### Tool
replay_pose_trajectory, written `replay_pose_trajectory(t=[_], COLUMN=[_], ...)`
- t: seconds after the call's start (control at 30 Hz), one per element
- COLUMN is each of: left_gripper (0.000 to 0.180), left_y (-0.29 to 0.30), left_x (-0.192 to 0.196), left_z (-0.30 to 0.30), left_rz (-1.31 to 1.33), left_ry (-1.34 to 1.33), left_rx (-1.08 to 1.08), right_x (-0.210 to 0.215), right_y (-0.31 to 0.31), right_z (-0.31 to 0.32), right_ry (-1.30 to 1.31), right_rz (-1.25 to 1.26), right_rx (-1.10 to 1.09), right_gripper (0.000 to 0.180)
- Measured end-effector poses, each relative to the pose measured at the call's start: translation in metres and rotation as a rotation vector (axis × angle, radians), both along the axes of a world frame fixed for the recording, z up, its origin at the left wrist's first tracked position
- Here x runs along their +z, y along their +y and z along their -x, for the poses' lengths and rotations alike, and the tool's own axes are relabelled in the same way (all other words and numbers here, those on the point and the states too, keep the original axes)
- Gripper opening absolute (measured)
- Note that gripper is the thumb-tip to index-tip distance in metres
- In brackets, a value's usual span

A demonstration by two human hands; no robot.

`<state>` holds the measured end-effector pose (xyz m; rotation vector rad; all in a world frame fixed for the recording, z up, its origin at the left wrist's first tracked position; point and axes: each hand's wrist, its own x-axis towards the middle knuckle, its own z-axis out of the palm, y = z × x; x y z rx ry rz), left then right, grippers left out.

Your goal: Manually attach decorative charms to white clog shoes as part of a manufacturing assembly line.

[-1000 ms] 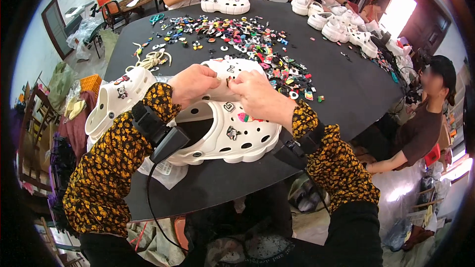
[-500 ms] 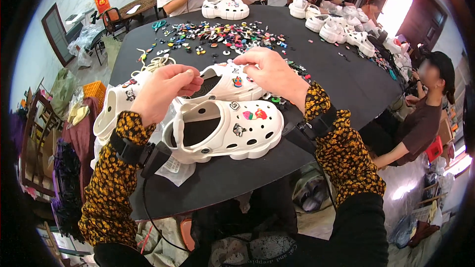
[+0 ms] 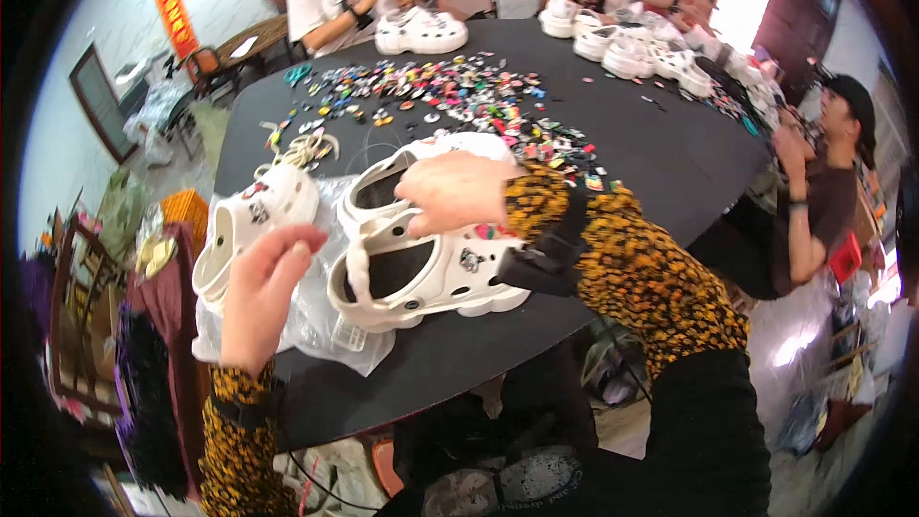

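My left hand (image 3: 263,292) hovers beside a white clog (image 3: 278,199) at the left, loosely bent, with nothing visible in its fingers. My right hand (image 3: 458,193) is over two more white clogs, thumb apart from its bent fingers; whether it touches them I cannot tell. The near clog (image 3: 436,295) has small charms on its perforated top, partly covered by that hand. Behind it lies the other clog (image 3: 471,146), its toe pointing right. Under and beside the clogs is a crumpled clear plastic bag (image 3: 321,330) with a white label.
Loose colourful shoe charms (image 3: 431,86) spread over the black table (image 3: 641,158). A beige cord bundle (image 3: 304,151) lies left of them. More white clogs (image 3: 627,53) stand at the back right. People sit at the far side and right; an orange basket (image 3: 184,215) stands off the table's left.
My left hand has moved down and left, away from the clogs. My right hand has moved down and left over the near clog. The view has shifted slightly.
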<state>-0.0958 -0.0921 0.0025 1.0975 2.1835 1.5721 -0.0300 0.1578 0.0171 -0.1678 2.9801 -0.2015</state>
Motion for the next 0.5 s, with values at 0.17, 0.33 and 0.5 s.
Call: replay_pose_trajectory(t=[0.17, 0.33, 0.5], left_gripper=[0.021, 0.021, 0.021], left_y=[-0.014, -0.028, -0.034], left_x=[-0.009, -0.002, 0.008], left_z=[-0.012, -0.025, -0.034], left_rz=[0.086, 0.018, 0.025], left_ry=[0.077, 0.004, 0.029], left_rx=[0.009, 0.008, 0.007], right_x=[0.007, -0.002, 0.044], right_y=[-0.02, -0.006, 0.014], right_z=[0.013, -0.002, -0.063], right_ry=[0.013, 0.278, 0.463], right_rz=[-0.139, -0.154, -0.221], right_rx=[-0.072, 0.075, 0.064], right_gripper=[0.017, 0.013, 0.017])
